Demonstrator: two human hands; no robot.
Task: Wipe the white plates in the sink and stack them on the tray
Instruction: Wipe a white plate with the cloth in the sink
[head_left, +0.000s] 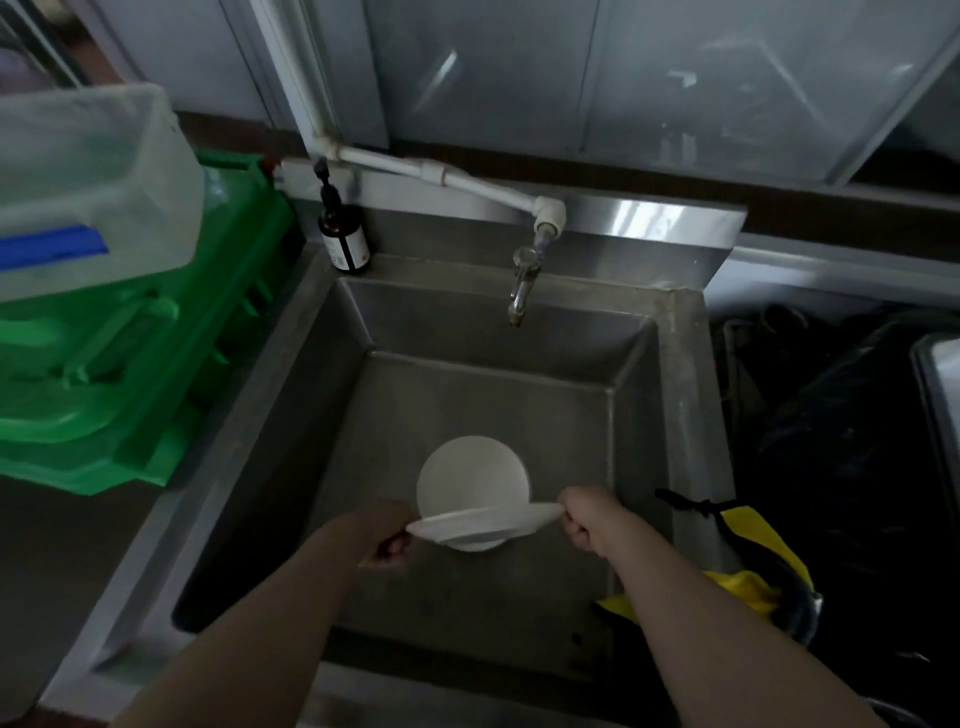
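Two hands grip one white plate (483, 522) between them, left hand (387, 538), right hand (589, 522), above sink (685, 415)

Your sink basin (498, 597) lies open at its centre. At twelve o'clock a tap (522, 283) overhangs the far wall. At nine o'clock stacked green crates (156, 374) crowd the rim. At four o'clock a yellow cloth (748, 551) drapes over the right edge.
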